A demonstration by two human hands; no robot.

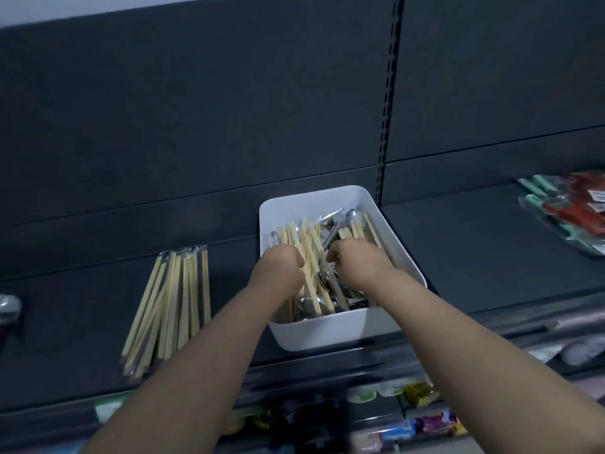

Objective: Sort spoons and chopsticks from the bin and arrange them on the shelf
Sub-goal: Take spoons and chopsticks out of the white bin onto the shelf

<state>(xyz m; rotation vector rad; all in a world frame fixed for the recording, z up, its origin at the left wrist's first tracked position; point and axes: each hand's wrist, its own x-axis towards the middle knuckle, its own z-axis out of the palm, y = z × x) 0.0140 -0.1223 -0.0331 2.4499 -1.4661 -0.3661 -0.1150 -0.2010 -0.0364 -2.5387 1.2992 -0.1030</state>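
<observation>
Pale wood chopsticks point(307, 244) gripped in the curled left hand point(283, 260). Right hand point(352, 257) is curled among the cutlery, can't tell what it holds. Both are inside one white bin point(314, 339), near the front edge of the shelf point(82, 290). Spoons point(340, 221) are tangled in, uncountable. One chopstick pile point(170, 306) lies to the left, with bare shelf between.

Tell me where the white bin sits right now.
In the head view, the white bin sits mid-frame on the dark shelf, just right of the laid-out chopsticks pile.
</observation>
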